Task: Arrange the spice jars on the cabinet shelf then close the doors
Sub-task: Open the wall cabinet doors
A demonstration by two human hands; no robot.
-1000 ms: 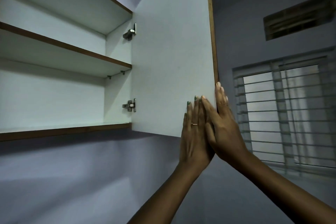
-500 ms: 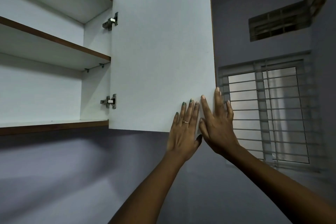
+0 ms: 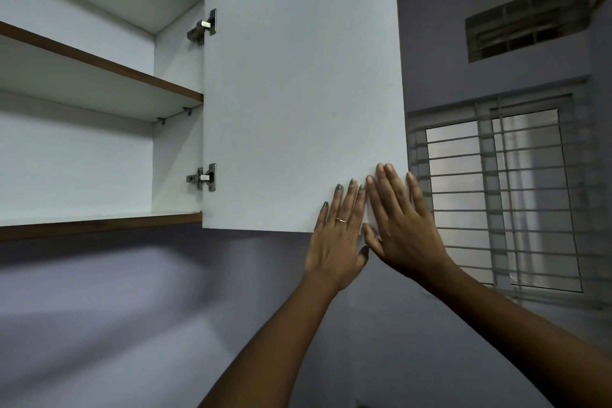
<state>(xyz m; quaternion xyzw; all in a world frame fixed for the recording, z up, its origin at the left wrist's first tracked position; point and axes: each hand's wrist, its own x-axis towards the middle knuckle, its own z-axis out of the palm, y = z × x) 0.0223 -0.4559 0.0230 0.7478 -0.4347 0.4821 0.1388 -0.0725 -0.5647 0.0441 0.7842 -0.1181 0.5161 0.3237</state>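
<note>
Both hands lie flat on the inner face of the open cabinet door (image 3: 298, 93) in my head view: my left hand (image 3: 336, 235) with straight fingers and a ring, my right hand (image 3: 402, 225) just beside it at the door's free edge, neither gripping anything. Two hinges (image 3: 202, 177) tie the door to the cabinet (image 3: 177, 156), whose shelf (image 3: 99, 225) I see only from below, and I can make out no spice jars from here.

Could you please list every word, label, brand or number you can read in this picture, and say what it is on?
None: no readable text shows anywhere. The cabinet door, the shelves, the hinges and the window grille bear no lettering. The left hand and right hand lie flat on the door; the ring shows no marking.
</note>
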